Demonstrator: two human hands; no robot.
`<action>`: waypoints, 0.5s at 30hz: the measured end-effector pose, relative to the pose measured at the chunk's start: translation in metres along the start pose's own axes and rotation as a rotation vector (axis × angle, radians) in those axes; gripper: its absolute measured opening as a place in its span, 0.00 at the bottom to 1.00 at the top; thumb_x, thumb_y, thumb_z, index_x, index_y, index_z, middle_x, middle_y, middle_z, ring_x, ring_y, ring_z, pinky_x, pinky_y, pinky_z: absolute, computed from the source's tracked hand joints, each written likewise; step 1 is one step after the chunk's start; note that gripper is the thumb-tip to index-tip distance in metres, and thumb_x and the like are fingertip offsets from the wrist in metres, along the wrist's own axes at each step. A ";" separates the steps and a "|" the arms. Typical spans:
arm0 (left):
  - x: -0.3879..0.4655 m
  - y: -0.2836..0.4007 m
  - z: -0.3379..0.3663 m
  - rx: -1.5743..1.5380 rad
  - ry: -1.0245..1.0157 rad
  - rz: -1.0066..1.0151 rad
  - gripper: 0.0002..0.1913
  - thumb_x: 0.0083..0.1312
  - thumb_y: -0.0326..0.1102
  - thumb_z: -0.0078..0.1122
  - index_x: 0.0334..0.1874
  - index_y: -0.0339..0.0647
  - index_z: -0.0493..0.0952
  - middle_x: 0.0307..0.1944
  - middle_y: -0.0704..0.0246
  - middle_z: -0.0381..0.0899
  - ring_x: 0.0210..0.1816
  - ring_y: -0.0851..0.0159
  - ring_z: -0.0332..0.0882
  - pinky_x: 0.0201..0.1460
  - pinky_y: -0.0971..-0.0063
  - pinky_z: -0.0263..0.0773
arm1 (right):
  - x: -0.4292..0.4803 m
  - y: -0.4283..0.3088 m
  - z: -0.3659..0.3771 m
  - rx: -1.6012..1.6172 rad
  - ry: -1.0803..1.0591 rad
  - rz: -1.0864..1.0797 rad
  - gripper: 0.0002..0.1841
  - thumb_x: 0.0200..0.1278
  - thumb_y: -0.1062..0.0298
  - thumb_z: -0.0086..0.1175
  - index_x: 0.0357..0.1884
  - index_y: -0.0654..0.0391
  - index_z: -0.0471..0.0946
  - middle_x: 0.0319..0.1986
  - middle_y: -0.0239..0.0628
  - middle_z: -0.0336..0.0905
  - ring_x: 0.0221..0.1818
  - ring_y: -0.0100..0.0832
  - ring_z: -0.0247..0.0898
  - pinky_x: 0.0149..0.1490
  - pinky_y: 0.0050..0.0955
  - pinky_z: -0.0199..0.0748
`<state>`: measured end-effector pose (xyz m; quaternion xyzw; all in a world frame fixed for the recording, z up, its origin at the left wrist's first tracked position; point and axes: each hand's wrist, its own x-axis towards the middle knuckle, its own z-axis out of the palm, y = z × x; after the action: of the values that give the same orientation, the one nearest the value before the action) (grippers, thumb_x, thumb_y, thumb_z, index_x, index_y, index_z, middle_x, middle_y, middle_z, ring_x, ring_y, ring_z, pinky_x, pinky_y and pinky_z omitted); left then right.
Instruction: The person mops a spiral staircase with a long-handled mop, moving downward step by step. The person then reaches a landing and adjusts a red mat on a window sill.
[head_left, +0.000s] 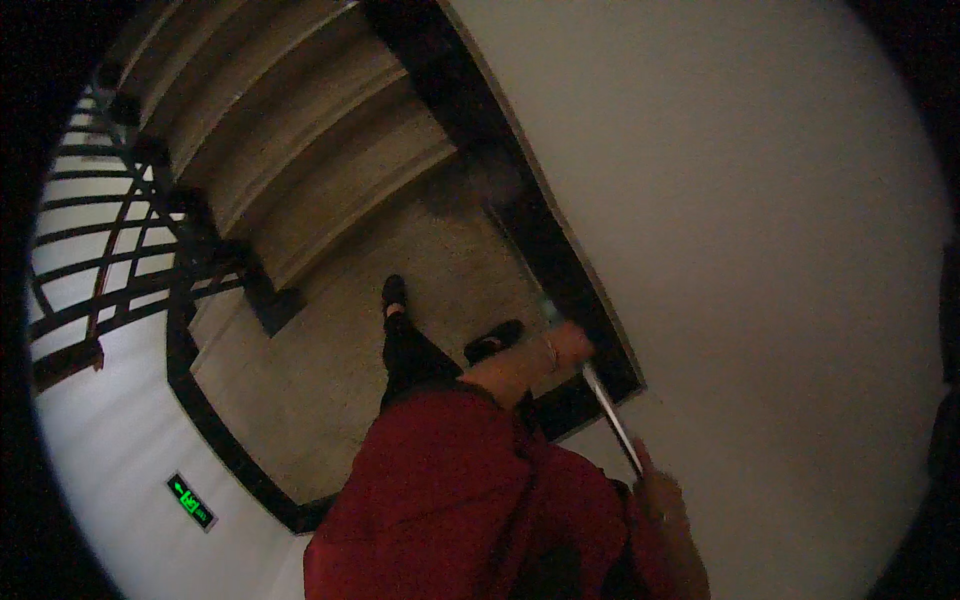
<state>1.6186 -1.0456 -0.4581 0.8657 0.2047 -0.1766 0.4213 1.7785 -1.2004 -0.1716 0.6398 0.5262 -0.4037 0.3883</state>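
My left hand (571, 345) is closed around a long thin pole (611, 409), beside the dark skirting at the foot of the wall. Lower on the right, my right hand (656, 487) grips the same pole nearer its other end. The pole's far part runs past my left hand along the skirting towards the lowest stair; it is dim, and whatever is at its far end is blurred and cannot be told. My black shoes stand on the landing floor (315, 397), below a red garment.
Stone stairs (300, 142) rise from the landing at the upper left, with a dark metal railing (112, 255) on their left. A pale wall (735, 225) fills the right side. A lit green exit sign (192, 501) is on the lower left wall.
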 end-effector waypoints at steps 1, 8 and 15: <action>-0.004 -0.028 -0.010 0.089 0.125 0.030 0.14 0.55 0.34 0.59 0.45 0.47 0.79 0.40 0.61 0.81 0.47 0.53 0.78 0.51 0.59 0.74 | 0.022 -0.009 -0.014 0.022 0.042 -0.014 0.34 0.68 0.66 0.45 0.74 0.47 0.46 0.27 0.46 0.80 0.31 0.44 0.79 0.37 0.43 0.78; -0.005 -0.056 -0.080 -0.200 0.491 -0.075 0.15 0.49 0.32 0.60 0.41 0.47 0.79 0.38 0.60 0.81 0.47 0.49 0.76 0.54 0.55 0.67 | -0.020 -0.013 -0.133 -0.574 0.560 0.129 0.26 0.61 0.62 0.55 0.63 0.42 0.67 0.26 0.39 0.76 0.27 0.40 0.76 0.33 0.39 0.73; -0.122 -0.090 -0.087 -0.412 0.854 -0.190 0.17 0.47 0.32 0.64 0.41 0.43 0.75 0.36 0.57 0.78 0.49 0.48 0.73 0.50 0.54 0.69 | -0.059 -0.128 -0.213 -0.918 0.880 -0.275 0.27 0.50 0.67 0.63 0.56 0.45 0.72 0.22 0.35 0.70 0.20 0.35 0.67 0.27 0.35 0.63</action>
<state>1.4804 -0.9507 -0.4083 0.7367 0.4682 0.2013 0.4445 1.6685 -1.0065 -0.0466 0.4413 0.8322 0.1161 0.3151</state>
